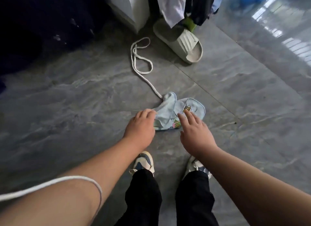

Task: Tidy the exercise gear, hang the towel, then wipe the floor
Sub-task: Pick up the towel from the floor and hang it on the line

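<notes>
A small light-blue towel with cartoon prints lies crumpled on the grey tiled floor, just ahead of my feet. My left hand has its fingers curled over the towel's left edge; whether it grips the cloth is unclear. My right hand hovers over the towel's right part, fingers spread, fingertips on or just above it. A white rope lies looped on the floor beyond the towel, one end running under the cloth. A thin white cord crosses my left forearm.
A pale slipper lies on the floor at the back, below hanging clothes. A white cabinet corner stands to its left. Dark shadowed area fills the far left. My two sneakers stand close behind the towel.
</notes>
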`<act>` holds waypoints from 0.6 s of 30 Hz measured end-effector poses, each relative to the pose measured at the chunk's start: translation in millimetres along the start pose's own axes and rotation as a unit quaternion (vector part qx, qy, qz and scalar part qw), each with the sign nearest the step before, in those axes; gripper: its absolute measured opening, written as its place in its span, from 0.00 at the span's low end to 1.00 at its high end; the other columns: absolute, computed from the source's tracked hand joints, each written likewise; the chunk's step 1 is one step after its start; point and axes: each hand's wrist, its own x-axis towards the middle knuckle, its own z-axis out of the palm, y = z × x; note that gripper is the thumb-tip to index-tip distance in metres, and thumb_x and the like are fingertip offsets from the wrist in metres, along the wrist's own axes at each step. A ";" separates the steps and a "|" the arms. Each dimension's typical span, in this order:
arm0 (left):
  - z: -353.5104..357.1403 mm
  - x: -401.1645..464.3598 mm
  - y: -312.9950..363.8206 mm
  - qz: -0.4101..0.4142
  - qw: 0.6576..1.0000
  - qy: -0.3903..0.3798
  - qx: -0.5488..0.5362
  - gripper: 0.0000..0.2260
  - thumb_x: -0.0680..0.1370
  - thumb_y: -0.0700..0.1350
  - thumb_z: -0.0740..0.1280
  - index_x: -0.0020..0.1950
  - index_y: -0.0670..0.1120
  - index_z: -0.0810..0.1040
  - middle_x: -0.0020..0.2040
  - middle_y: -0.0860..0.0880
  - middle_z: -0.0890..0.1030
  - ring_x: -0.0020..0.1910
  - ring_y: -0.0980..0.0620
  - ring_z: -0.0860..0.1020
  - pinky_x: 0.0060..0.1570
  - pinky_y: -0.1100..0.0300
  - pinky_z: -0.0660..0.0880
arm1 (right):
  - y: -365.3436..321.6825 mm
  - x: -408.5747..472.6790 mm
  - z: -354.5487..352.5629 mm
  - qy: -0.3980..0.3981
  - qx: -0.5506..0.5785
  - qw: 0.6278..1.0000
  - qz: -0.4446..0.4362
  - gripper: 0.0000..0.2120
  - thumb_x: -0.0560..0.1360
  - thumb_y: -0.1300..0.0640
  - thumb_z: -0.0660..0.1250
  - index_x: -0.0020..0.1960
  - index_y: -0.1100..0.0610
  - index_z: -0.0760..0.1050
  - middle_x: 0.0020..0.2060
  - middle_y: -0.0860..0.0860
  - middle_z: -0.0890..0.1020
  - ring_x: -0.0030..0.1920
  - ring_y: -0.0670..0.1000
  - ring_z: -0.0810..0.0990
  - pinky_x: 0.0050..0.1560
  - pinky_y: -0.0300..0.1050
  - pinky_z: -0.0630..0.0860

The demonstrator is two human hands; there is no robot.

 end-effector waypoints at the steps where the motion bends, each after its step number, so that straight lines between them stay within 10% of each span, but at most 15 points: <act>1: 26.3 17.7 -8.8 -0.005 1.000 -0.003 0.004 0.20 0.75 0.42 0.64 0.68 0.48 0.68 0.69 0.47 0.70 0.66 0.43 0.70 0.62 0.48 0.71 | 9.5 22.9 21.2 -0.006 -0.006 1.000 -0.010 0.33 0.78 0.57 0.60 0.79 0.50 0.50 0.79 0.56 0.53 0.78 0.58 0.52 0.75 0.53 0.55; 12: 173.8 102.3 -39.6 -0.039 0.999 0.000 0.026 0.18 0.73 0.37 0.68 0.59 0.51 0.71 0.61 0.48 0.69 0.60 0.44 0.68 0.49 0.48 0.76 | 28.0 158.6 130.0 -0.003 0.076 0.997 -0.023 0.37 0.70 0.71 0.61 0.73 0.45 0.59 0.72 0.57 0.58 0.60 0.62 0.73 0.49 0.53 0.77; 18: 165.5 103.7 -41.2 -0.048 0.998 0.043 -0.015 0.09 0.74 0.41 0.66 0.54 0.48 0.74 0.57 0.46 0.72 0.57 0.42 0.70 0.46 0.48 0.75 | 36.9 162.7 123.0 0.002 0.052 0.998 -0.024 0.12 0.72 0.64 0.64 0.54 0.54 0.69 0.55 0.54 0.67 0.49 0.60 0.75 0.39 0.53 0.77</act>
